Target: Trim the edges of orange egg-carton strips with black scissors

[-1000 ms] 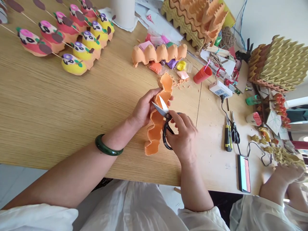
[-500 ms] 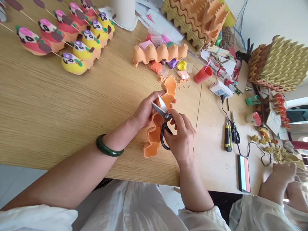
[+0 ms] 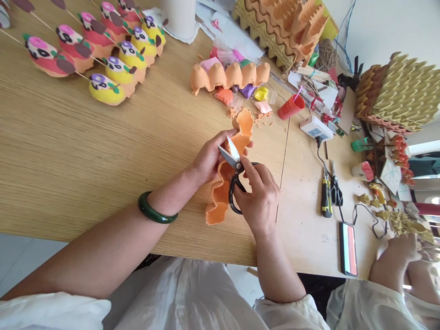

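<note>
My left hand (image 3: 209, 158) grips a long wavy orange strip of egg carton (image 3: 220, 192) near its upper part, above the wooden table (image 3: 103, 151). My right hand (image 3: 259, 195) is closed round the black handles of a pair of scissors (image 3: 233, 167). The blades are parted and sit at the strip's edge, just beside my left fingers. The strip's far end (image 3: 244, 121) curls up toward the table's middle. A green bangle (image 3: 154, 211) circles my left wrist.
Painted carton figures on sticks (image 3: 103, 50) lie at far left. An orange carton row (image 3: 228, 75), clay lumps, a red cup (image 3: 290, 106), a power strip (image 3: 315, 128), tools (image 3: 326, 192) and a phone (image 3: 348, 247) lie right. Carton stacks (image 3: 398, 91) stand behind. Another person's hand (image 3: 402, 247) works at right.
The orange strip has shifted slightly, its far end curling nearer. The scissors and my right hand have edged a little along the strip. The other person's hand moved slightly.
</note>
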The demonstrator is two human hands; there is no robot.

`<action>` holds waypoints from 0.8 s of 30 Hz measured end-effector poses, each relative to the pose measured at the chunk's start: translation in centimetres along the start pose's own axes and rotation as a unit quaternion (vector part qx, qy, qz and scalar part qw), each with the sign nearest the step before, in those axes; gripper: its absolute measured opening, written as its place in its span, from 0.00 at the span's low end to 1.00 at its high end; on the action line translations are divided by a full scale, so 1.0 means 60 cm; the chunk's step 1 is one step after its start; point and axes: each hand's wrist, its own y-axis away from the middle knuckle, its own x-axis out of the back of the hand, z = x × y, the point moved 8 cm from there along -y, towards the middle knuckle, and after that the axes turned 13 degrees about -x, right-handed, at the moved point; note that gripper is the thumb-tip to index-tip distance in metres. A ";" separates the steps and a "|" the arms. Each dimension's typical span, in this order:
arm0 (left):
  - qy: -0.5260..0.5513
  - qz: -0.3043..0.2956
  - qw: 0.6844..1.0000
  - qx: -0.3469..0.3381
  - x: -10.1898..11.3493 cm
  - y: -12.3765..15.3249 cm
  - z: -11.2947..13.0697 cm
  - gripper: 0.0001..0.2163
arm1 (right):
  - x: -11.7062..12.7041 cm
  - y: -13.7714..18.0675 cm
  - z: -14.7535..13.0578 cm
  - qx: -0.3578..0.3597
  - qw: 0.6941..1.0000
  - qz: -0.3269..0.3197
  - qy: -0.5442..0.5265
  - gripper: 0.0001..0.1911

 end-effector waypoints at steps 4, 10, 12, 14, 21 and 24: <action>-0.002 0.006 1.000 0.001 0.003 -0.001 -0.002 0.15 | -0.002 0.000 0.001 -0.019 0.999 0.010 0.026 0.16; 0.014 0.009 1.000 0.001 -0.003 0.001 0.001 0.15 | -0.004 0.002 0.000 -0.019 0.999 0.014 0.037 0.16; 0.015 0.013 1.000 0.006 -0.003 0.001 0.000 0.14 | -0.004 0.002 0.000 -0.018 0.999 0.016 0.038 0.17; 0.012 0.019 1.000 0.008 -0.001 0.001 0.000 0.14 | -0.004 0.003 0.001 -0.016 0.999 0.019 0.039 0.17; 0.008 0.027 1.000 0.005 0.004 -0.002 -0.002 0.13 | -0.014 0.006 0.009 -0.032 0.999 -0.011 0.033 0.20; 0.000 0.030 0.999 0.014 0.005 -0.001 -0.005 0.13 | -0.016 0.007 0.012 -0.047 0.998 -0.027 0.017 0.21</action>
